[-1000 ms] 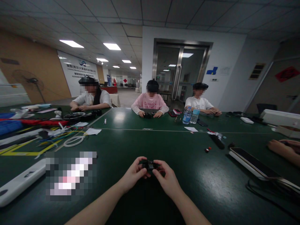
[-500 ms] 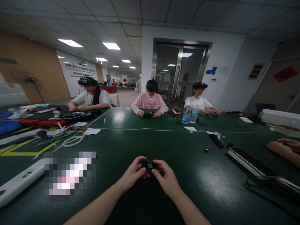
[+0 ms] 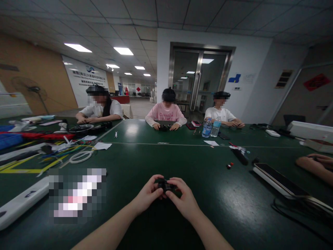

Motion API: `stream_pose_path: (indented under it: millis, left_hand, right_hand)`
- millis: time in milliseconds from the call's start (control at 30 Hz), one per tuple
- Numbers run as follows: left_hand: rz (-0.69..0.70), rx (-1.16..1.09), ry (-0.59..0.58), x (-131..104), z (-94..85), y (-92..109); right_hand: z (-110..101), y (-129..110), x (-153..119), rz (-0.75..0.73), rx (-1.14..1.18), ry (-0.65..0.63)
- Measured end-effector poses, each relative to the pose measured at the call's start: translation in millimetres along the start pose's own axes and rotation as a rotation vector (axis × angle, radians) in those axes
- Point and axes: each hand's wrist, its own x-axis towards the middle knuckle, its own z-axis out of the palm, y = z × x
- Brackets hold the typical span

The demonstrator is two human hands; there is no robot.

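Note:
A small black blocky part [image 3: 166, 186] is held between both hands, a little above the green table [image 3: 166, 158]. My left hand [image 3: 147, 191] is closed on its left side, thumb in front and fingers behind. From the other side, my right hand [image 3: 184, 197] pinches it with thumb and fingertips. The fingers cover part of it, and it is too small and dark to tell its exact kind. To the right lie a few tiny red and black pieces [image 3: 229, 165].
At left are a white power strip-like bar [image 3: 26, 201], a blurred-out flat object [image 3: 80, 194] and a coiled white cable [image 3: 80, 157]. A phone on a white box [image 3: 279, 180] and black cables lie at right. Bottles [image 3: 207, 127] stand farther back. Several people sit around the table.
The black part has turned and tilted slightly between my fingers. My right hand has shifted a little, its fingers now lying farther over the part. The rest looks the same.

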Motion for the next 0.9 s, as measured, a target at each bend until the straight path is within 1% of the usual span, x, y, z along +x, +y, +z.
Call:
stream_pose_path:
  millis: [167, 433, 700, 900]
  left_hand:
    - [-0.003, 0.016, 0.003, -1.6, 3.1, 3.9]
    - [0.016, 0.029, -0.010, 0.3, -1.3, -3.4]
    - [0.022, 0.040, -0.001, 1.3, 0.9, -3.1]
    - [-0.003, 0.057, 0.045, 1.2, -0.1, -3.5]
  right_hand:
    - [1.8, 1.5, 0.2, -0.010, 0.020, 0.030]
    - [1.2, -1.5, 1.0, -0.006, 0.026, 0.036]
    - [3.4, 2.5, 2.0, -0.021, 0.014, 0.046]
    - [-1.0, 2.0, 2.7, -0.012, 0.011, 0.147]
